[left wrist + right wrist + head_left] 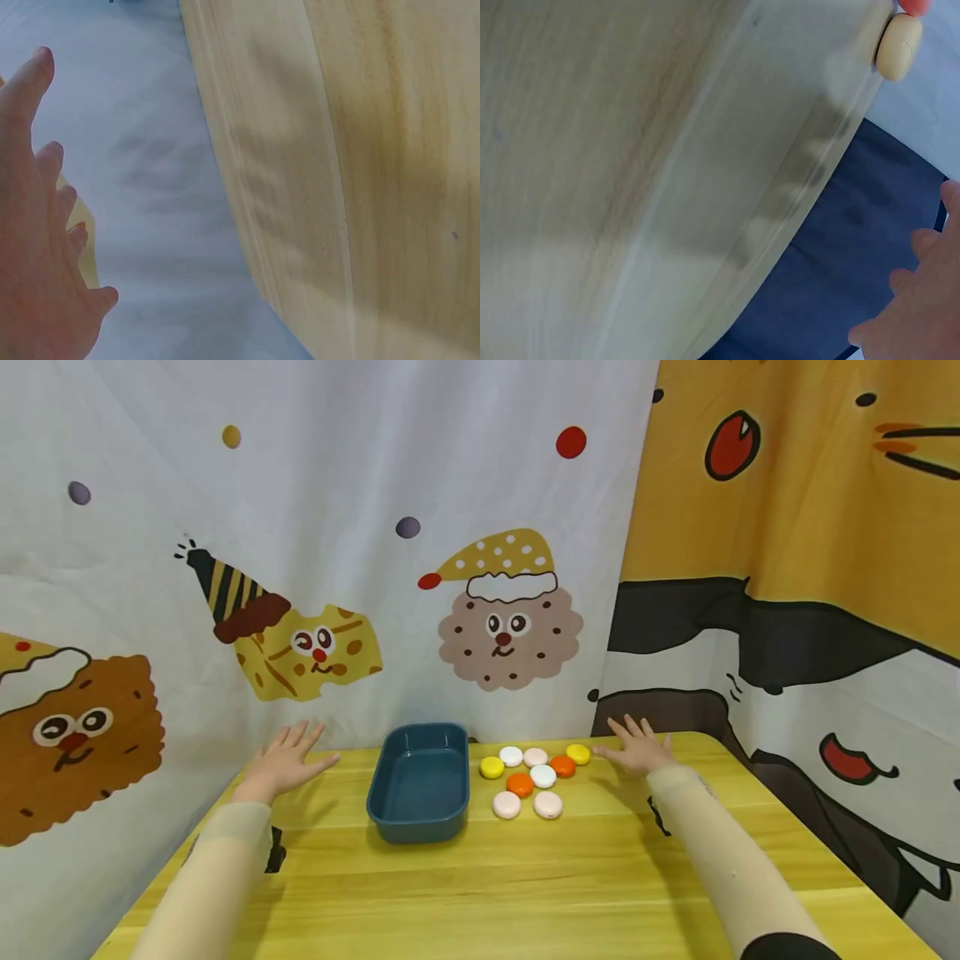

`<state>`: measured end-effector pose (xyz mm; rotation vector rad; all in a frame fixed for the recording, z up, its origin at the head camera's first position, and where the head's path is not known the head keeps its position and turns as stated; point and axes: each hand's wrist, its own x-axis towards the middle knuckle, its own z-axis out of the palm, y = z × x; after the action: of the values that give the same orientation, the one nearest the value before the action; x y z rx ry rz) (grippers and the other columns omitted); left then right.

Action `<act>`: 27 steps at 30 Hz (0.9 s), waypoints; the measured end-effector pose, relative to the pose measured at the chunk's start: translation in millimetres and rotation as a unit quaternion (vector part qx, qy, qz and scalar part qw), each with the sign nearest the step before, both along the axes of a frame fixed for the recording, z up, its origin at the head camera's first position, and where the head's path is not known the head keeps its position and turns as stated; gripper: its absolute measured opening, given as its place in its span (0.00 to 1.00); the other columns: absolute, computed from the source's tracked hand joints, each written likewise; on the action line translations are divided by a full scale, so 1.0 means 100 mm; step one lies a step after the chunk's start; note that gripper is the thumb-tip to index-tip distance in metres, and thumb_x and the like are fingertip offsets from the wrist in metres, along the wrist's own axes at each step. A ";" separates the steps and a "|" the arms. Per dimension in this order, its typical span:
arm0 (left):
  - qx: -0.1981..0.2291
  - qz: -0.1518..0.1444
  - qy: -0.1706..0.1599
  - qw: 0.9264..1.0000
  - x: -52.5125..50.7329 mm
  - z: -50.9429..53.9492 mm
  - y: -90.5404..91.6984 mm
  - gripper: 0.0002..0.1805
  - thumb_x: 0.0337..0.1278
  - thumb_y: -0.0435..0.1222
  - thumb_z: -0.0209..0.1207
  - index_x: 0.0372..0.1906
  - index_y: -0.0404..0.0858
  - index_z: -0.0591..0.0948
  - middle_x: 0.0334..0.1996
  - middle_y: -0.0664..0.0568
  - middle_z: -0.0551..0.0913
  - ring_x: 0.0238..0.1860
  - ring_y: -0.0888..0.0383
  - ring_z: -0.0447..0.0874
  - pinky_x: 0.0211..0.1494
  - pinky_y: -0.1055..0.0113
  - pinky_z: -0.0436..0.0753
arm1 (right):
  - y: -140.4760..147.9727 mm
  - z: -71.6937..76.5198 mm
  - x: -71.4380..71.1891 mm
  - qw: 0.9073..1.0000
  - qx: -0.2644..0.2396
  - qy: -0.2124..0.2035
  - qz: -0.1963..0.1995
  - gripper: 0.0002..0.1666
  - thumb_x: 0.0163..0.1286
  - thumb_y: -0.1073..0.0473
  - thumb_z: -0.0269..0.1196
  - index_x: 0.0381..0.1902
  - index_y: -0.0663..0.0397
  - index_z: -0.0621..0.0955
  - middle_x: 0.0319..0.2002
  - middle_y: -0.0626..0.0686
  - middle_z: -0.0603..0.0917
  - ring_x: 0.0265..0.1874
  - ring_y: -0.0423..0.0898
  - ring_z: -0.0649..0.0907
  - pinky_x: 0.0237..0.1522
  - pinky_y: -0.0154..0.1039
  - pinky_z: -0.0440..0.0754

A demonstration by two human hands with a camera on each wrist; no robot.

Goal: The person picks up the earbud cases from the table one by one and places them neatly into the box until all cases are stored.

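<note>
Head view: left hand [281, 764] and right hand [639, 750], fingers spread and holding nothing, flanked a blue tray [420, 832] and nine round pieces [520, 785]. The pieces lay on the table [450, 897], right of the tray. Left wrist view: the left hand was off the table. Right wrist view: a yellow piece [898, 47] lay apart from the right hand.

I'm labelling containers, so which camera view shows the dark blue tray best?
The head view: the dark blue tray shows unblocked, rim and floor. The left wrist view has at most a bluish sliver at its top edge; the right wrist view shows none.
</note>
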<state>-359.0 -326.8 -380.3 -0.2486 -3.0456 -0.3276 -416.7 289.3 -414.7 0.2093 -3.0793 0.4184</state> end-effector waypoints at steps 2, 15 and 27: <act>-0.003 0.003 -0.002 1.000 -0.01 -0.01 0.00 0.51 0.60 0.70 0.41 0.78 0.41 0.48 0.75 0.33 0.42 0.72 0.30 0.35 0.62 0.26 0.36 | -0.01 -0.01 0.00 1.000 0.002 -0.001 -0.004 0.58 0.63 0.19 0.43 0.77 0.54 0.52 0.74 0.68 0.44 0.70 0.72 0.41 0.58 0.77 0.31; 0.104 -0.034 0.002 0.994 -0.07 0.02 0.21 0.53 0.63 0.67 0.43 0.77 0.36 0.44 0.74 0.33 0.44 0.72 0.30 0.42 0.66 0.32 0.48 | -0.12 -0.12 -0.12 0.999 -0.029 -0.002 0.023 0.52 0.70 0.29 0.46 0.76 0.60 0.52 0.73 0.69 0.48 0.70 0.73 0.47 0.60 0.76 0.43; 0.323 -0.009 -0.031 0.946 -0.10 -0.17 0.56 0.51 0.63 0.62 0.51 0.77 0.35 0.47 0.67 0.32 0.62 0.46 0.40 0.80 0.38 0.52 0.83 | -0.36 -0.28 -0.16 0.977 -0.212 0.003 0.008 0.38 0.69 0.54 0.61 0.67 0.74 0.64 0.65 0.73 0.66 0.64 0.69 0.65 0.64 0.61 0.62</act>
<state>-368.5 -271.1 -397.8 -0.2191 -2.7890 -1.3067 -432.9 252.9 -442.9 0.2197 -2.8898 1.0509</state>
